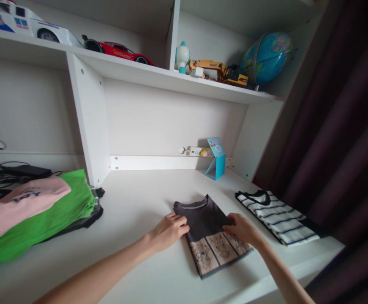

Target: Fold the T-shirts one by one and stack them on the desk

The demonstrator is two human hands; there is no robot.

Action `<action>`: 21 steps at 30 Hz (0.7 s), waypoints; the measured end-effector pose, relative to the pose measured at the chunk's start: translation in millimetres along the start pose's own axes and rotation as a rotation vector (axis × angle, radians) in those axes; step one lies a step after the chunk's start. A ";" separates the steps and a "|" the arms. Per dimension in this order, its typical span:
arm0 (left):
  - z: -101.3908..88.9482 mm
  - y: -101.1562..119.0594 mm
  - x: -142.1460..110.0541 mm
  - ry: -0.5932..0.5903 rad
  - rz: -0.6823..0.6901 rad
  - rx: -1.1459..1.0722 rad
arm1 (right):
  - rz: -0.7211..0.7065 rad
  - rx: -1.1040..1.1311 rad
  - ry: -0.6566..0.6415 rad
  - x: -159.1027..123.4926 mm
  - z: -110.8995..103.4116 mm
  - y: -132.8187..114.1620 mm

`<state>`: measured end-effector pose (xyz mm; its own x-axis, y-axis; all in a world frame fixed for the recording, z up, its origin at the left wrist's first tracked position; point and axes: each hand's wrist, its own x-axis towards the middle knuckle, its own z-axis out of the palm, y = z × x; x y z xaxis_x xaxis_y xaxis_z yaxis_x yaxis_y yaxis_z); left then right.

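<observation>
A folded dark grey T-shirt (204,219) with beige printed panels lies on the white desk (133,211), neck opening toward the wall. My left hand (170,231) rests on its left edge, fingers curled over the fabric. My right hand (242,229) presses on its right edge, fingers bent onto the cloth. Both hands flank the shirt from either side.
A folded white shirt with dark stripes (277,217) lies at the right. A pile of pink (19,202), green (53,215) and dark clothes sits at the left. A blue card stand (216,162) and a power strip are at the back wall. Toys and a globe (266,57) fill the shelf; a dark curtain hangs right.
</observation>
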<state>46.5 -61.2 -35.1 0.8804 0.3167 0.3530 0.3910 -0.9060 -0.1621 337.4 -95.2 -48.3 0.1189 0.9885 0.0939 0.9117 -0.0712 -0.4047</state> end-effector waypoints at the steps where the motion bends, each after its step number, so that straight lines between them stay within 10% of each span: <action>1: -0.7 0.5 0.5 0.003 -0.023 -0.016 | -0.006 0.014 0.004 -0.1 -0.1 -1.2; 13: -19.7 11.6 19.3 0.061 -0.180 -0.430 | -0.151 0.111 0.067 -4.6 -27.9 -17.1; 21: -5.6 29.4 76.0 0.009 -0.050 -0.282 | -0.058 -0.005 0.154 -11.0 -65.0 36.0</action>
<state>123.3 -65.4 -7.9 0.8589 0.3617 0.3626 0.3425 -0.9320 0.1182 394.4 -117.3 -4.8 0.1242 0.9588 0.2557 0.9206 -0.0153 -0.3901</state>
